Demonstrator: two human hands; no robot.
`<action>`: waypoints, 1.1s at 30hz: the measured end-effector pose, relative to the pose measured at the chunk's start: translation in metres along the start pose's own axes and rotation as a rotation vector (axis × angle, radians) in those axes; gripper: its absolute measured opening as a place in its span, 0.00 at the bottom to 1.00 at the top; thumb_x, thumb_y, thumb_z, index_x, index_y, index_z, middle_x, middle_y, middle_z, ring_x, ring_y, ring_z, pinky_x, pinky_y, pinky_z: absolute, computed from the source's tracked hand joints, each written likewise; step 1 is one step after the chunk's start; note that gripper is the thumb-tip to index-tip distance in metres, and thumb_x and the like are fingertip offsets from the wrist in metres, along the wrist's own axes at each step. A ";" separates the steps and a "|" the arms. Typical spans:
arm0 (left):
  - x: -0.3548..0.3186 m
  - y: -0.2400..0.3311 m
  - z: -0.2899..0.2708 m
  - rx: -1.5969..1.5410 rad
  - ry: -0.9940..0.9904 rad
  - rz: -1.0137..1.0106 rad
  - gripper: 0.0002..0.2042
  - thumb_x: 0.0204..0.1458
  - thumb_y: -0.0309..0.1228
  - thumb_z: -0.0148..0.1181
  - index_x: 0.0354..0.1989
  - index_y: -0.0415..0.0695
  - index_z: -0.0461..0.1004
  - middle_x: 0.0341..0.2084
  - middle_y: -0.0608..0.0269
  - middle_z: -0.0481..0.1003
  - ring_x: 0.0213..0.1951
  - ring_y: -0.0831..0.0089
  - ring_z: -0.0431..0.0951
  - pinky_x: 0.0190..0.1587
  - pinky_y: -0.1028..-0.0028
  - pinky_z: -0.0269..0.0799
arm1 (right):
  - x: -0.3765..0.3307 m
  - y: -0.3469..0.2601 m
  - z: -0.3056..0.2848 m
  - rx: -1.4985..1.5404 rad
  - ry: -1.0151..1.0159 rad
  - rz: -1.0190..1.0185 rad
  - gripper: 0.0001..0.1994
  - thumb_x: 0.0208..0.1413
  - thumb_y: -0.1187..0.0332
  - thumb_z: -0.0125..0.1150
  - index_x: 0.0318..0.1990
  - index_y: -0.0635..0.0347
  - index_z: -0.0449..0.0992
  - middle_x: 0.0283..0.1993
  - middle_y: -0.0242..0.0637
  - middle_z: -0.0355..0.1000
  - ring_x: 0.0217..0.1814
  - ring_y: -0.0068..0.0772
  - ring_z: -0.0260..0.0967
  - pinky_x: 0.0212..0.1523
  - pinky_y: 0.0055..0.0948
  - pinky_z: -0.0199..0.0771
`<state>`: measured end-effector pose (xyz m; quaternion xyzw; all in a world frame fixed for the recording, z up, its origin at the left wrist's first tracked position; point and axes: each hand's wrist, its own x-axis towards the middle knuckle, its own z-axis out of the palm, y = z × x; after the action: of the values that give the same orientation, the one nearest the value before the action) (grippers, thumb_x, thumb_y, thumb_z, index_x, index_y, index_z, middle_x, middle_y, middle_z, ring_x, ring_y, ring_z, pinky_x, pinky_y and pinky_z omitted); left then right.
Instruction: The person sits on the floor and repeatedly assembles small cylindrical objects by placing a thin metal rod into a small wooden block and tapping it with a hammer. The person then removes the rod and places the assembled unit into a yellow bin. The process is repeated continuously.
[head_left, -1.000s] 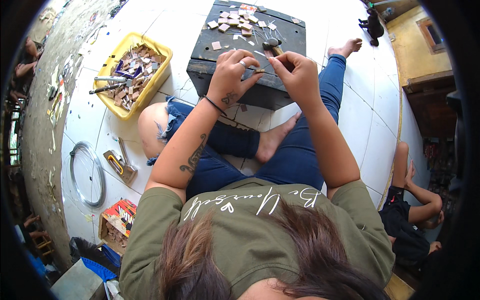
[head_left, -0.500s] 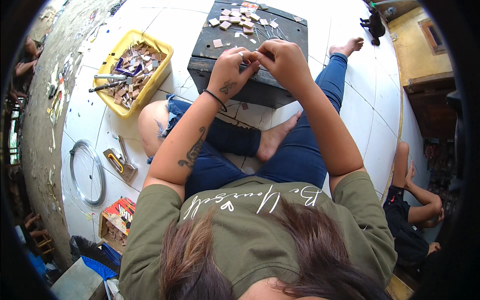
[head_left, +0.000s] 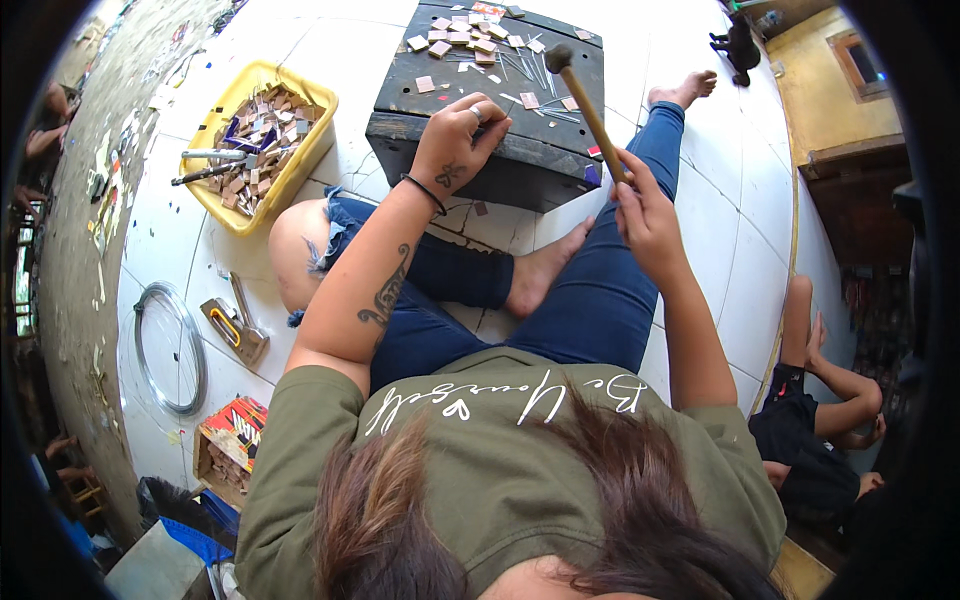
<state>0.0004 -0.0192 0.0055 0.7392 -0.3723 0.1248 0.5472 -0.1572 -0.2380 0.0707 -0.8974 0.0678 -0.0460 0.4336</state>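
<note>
Gap over the black box [head_left: 530, 178] ran between the left hand [head_left: 456, 142] and the hammer [head_left: 593, 118]. Loose square pieces [head_left: 459, 38] cluttered the box's far side; yellow tub [head_left: 306, 158] blocked the left.

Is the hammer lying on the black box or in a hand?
In a hand: the right hand grips the hammer by its handle, fingers around it, with the head pointing away from the person.

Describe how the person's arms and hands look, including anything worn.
Both sleeves are short and olive-green. The left hand wears a silver-coloured ring, with a thin dark wristband behind it. Dark tattoos mark the left forearm. The right hand looks unadorned.
</note>
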 end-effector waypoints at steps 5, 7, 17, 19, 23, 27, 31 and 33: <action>-0.004 -0.004 0.002 -0.012 -0.004 -0.017 0.04 0.53 0.26 0.62 0.30 0.39 0.75 0.28 0.59 0.75 0.28 0.62 0.77 0.31 0.70 0.71 | -0.034 -0.045 -0.015 0.058 -0.083 0.034 0.21 0.64 0.75 0.48 0.64 0.62 0.65 0.40 0.49 0.74 0.40 0.42 0.74 0.45 0.30 0.73; -0.004 -0.005 0.002 -0.018 -0.002 -0.019 0.04 0.53 0.26 0.62 0.30 0.39 0.75 0.28 0.58 0.75 0.28 0.62 0.77 0.30 0.71 0.71 | -0.039 -0.054 -0.012 -0.066 -0.011 -0.116 0.20 0.64 0.75 0.48 0.64 0.62 0.66 0.46 0.54 0.75 0.46 0.46 0.76 0.48 0.32 0.73; -0.005 -0.007 0.003 -0.049 0.018 0.009 0.04 0.52 0.25 0.63 0.30 0.38 0.75 0.29 0.58 0.76 0.30 0.61 0.78 0.33 0.70 0.73 | -0.034 -0.063 -0.008 -0.168 -0.003 -0.200 0.21 0.63 0.77 0.49 0.64 0.59 0.66 0.47 0.56 0.73 0.46 0.51 0.75 0.47 0.35 0.73; -0.006 -0.006 0.003 -0.034 0.012 -0.007 0.04 0.52 0.24 0.62 0.30 0.38 0.75 0.29 0.58 0.76 0.30 0.61 0.78 0.33 0.70 0.73 | -0.034 -0.062 -0.007 -0.153 -0.005 -0.222 0.22 0.63 0.77 0.49 0.64 0.59 0.66 0.46 0.57 0.72 0.44 0.51 0.75 0.46 0.36 0.73; -0.004 -0.004 0.002 -0.016 0.017 0.010 0.04 0.52 0.24 0.63 0.29 0.38 0.75 0.29 0.58 0.76 0.30 0.61 0.78 0.33 0.70 0.74 | -0.034 -0.061 -0.008 -0.154 -0.058 -0.168 0.22 0.63 0.77 0.49 0.65 0.60 0.65 0.45 0.57 0.72 0.43 0.51 0.74 0.46 0.35 0.72; -0.007 -0.002 0.001 0.002 0.008 -0.025 0.04 0.52 0.25 0.63 0.29 0.38 0.75 0.28 0.58 0.76 0.30 0.61 0.78 0.33 0.70 0.74 | -0.034 -0.059 -0.006 -0.141 -0.008 -0.248 0.22 0.63 0.77 0.49 0.65 0.60 0.65 0.43 0.55 0.73 0.41 0.49 0.73 0.45 0.33 0.72; -0.005 -0.001 0.001 -0.010 0.019 -0.005 0.04 0.52 0.25 0.63 0.28 0.38 0.75 0.28 0.57 0.76 0.30 0.61 0.79 0.33 0.70 0.73 | -0.031 -0.055 -0.003 -0.080 -0.012 -0.191 0.21 0.64 0.75 0.47 0.65 0.59 0.64 0.39 0.46 0.72 0.34 0.34 0.69 0.38 0.26 0.68; -0.005 0.002 0.001 -0.024 0.029 -0.035 0.04 0.51 0.24 0.62 0.28 0.38 0.76 0.27 0.57 0.75 0.29 0.62 0.78 0.32 0.70 0.73 | -0.032 -0.051 -0.004 -0.004 0.051 -0.209 0.22 0.67 0.74 0.45 0.67 0.57 0.63 0.34 0.34 0.68 0.26 0.19 0.60 0.27 0.17 0.62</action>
<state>-0.0049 -0.0181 0.0040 0.7370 -0.3527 0.1214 0.5636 -0.1851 -0.2044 0.1128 -0.8990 -0.0153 -0.1136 0.4226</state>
